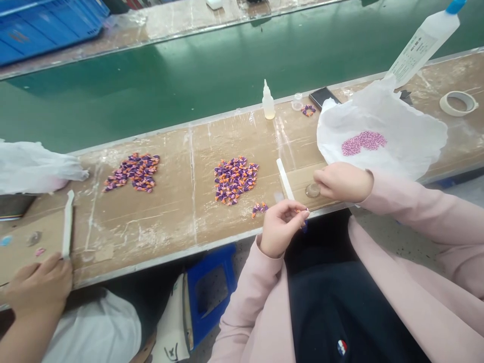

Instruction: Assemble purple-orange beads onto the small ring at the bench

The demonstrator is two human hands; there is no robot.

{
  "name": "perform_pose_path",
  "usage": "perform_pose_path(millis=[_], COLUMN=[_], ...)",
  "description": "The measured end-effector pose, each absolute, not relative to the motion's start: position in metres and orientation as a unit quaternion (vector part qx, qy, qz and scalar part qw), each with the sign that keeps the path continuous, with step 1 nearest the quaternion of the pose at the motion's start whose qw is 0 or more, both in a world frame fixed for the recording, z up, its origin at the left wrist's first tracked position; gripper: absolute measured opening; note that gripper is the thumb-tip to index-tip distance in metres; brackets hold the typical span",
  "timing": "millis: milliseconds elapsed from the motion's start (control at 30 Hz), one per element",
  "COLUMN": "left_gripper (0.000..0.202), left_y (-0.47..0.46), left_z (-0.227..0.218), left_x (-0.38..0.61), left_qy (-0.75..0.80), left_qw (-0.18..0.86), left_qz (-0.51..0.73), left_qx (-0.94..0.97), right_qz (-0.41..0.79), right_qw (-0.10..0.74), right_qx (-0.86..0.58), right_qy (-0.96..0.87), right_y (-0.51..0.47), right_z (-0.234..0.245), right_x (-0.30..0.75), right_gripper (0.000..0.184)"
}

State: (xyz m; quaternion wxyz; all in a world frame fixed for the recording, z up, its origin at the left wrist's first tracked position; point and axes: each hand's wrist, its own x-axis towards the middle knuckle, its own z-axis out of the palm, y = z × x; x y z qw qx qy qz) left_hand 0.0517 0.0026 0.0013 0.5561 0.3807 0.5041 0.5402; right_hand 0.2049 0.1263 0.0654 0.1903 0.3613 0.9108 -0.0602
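My left hand (283, 227) is closed in a pinch near the table's front edge, holding a small purple-and-orange piece (304, 227) mostly hidden by the fingers. Curled shut, my right hand (342, 181) rests at the edge of a small round, shiny disc (312, 190) on a cardboard sheet; what its fingertips grip is hidden. Between the hands and the glue bottle lies a white strip (285, 179). A few purple-and-orange pieces (259, 208) sit left of my left hand, below a larger pile (235, 179) of them.
A squeeze bottle (268, 101) stands near the green belt (212, 70). White plastic (416, 131) carries pink bits (363, 142); beyond are a large bottle (423, 48), a tape roll (458, 104) and a phone (324, 97). Another pile (134, 172) and a co-worker's hand (41, 285) are left.
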Motion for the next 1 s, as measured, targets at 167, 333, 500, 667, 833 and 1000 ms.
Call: perform_pose_path(millis=[167, 333, 500, 667, 833, 1000], left_gripper=[0.015, 0.022, 0.019, 0.014, 0.019, 0.015], left_y=[0.003, 0.001, -0.001, -0.005, -0.009, -0.010], left_z=[0.000, 0.003, 0.016, 0.024, 0.025, 0.025], left_x=[0.052, 0.053, 0.057, 0.058, 0.056, 0.056], left_qy=[0.499, 0.462, 0.416, 0.388, 0.406, 0.397], left_qw=[0.564, 0.558, 0.542, 0.537, 0.534, 0.525], left_qz=[0.546, 0.606, 0.644, 0.654, 0.632, 0.642], left_qx=[0.366, 0.328, 0.344, 0.366, 0.387, 0.393], right_qz=[-0.058, -0.306, -0.548, -0.505, -0.472, -0.447], right_qw=[0.185, 0.009, -0.119, -0.114, -0.142, -0.163], right_qx=[0.363, 0.331, 0.259, 0.231, 0.217, 0.213], right_qy=[0.911, 0.893, 0.786, 0.824, 0.842, 0.854], right_y=[0.127, 0.119, 0.099, 0.090, 0.086, 0.083], right_z=[0.071, 0.079, 0.084, 0.099, 0.108, 0.104], right_x=[0.205, 0.217, 0.224, 0.225, 0.224, 0.223], right_gripper=[0.020, 0.014, 0.020, 0.015, 0.010, 0.008])
